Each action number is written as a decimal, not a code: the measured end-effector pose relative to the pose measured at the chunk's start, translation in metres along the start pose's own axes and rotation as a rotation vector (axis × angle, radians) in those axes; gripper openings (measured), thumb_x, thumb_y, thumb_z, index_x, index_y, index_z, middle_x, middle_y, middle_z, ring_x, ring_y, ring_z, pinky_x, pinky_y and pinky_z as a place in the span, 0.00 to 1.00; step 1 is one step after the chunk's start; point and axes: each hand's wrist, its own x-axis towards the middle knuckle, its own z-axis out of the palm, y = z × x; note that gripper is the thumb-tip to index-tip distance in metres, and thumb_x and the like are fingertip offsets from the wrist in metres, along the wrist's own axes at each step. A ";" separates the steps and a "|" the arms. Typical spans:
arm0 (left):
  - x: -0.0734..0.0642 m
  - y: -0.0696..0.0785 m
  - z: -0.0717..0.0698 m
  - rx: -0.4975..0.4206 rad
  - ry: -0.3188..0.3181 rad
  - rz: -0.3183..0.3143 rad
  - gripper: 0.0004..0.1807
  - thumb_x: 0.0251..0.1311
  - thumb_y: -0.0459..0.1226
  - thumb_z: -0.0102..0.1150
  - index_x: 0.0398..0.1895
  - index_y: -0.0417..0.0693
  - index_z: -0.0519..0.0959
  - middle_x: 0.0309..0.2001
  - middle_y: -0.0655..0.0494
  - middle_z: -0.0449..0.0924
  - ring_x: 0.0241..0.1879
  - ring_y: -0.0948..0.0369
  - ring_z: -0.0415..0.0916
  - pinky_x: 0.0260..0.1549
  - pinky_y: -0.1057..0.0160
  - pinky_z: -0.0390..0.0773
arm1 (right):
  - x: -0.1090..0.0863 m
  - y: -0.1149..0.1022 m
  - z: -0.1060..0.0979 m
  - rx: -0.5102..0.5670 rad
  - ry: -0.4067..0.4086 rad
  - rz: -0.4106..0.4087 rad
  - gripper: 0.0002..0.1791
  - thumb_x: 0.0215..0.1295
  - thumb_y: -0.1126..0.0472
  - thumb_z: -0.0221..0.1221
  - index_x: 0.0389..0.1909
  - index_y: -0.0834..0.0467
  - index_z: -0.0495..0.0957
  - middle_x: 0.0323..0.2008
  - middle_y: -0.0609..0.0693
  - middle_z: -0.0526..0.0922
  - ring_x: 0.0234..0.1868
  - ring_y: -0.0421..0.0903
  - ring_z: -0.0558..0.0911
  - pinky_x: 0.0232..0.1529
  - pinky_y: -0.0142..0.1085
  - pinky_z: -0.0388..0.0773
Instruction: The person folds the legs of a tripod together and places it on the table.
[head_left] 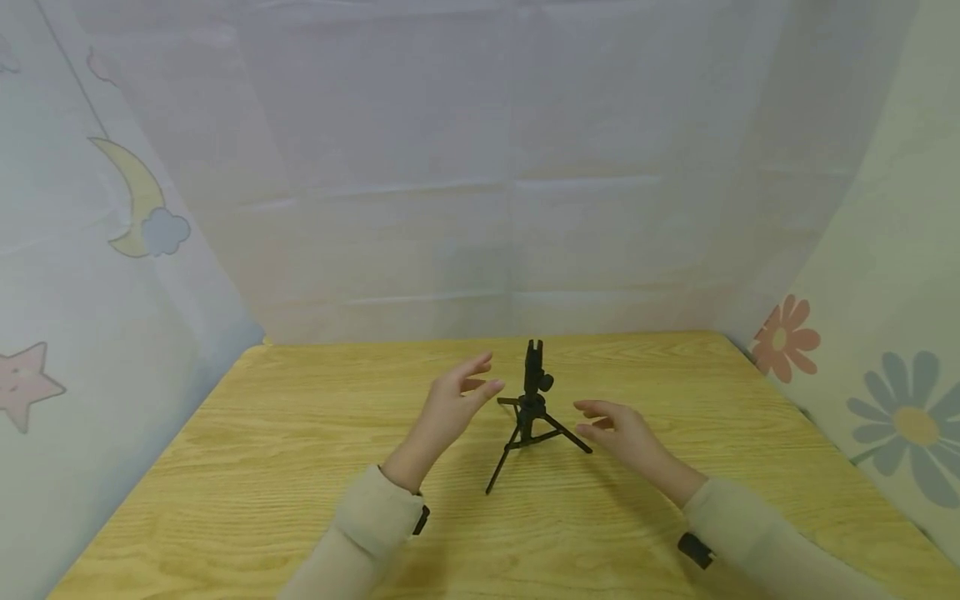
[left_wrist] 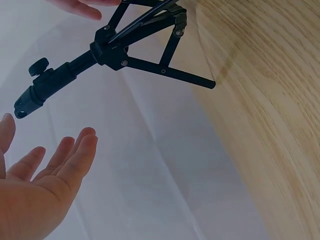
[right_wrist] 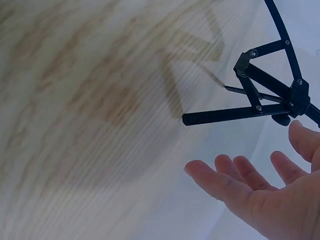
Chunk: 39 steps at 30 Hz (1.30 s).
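Head view: a black tripod (head_left: 533, 407) stands upright, legs spread, on the wood-grain table (head_left: 300, 433), between the left hand (head_left: 448, 402) and the right hand (head_left: 626, 433). Both hands are empty and positioned near the tripod, fingers slightly bent. Left wrist view: the left fingers are extended, thumb well separated, near the slotted head (left_wrist: 28, 103) and side knob (left_wrist: 38, 67); nothing is gripped. Right wrist view: the right fingers are likewise extended and unloaded, near one leg (right_wrist: 220, 118).
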 end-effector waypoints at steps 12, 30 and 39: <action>0.006 0.008 0.010 -0.017 -0.014 -0.015 0.28 0.69 0.42 0.57 0.70 0.46 0.67 0.63 0.43 0.71 0.56 0.47 0.74 0.50 0.48 0.77 | 0.004 0.001 0.014 0.112 -0.008 0.100 0.23 0.66 0.65 0.61 0.60 0.70 0.73 0.57 0.70 0.73 0.49 0.61 0.80 0.43 0.47 0.81; 0.020 0.011 0.031 -0.066 -0.003 -0.024 0.28 0.67 0.41 0.59 0.69 0.46 0.68 0.64 0.43 0.70 0.59 0.46 0.71 0.49 0.48 0.78 | 0.011 0.004 0.024 0.125 0.025 0.136 0.21 0.65 0.68 0.61 0.58 0.70 0.75 0.58 0.71 0.73 0.47 0.61 0.81 0.40 0.46 0.82; 0.026 0.013 0.039 -0.136 0.031 -0.050 0.27 0.66 0.41 0.61 0.69 0.53 0.70 0.63 0.47 0.72 0.60 0.49 0.71 0.51 0.48 0.76 | 0.015 0.004 0.026 0.110 0.021 0.130 0.20 0.64 0.68 0.62 0.57 0.69 0.76 0.58 0.70 0.73 0.45 0.58 0.82 0.36 0.43 0.81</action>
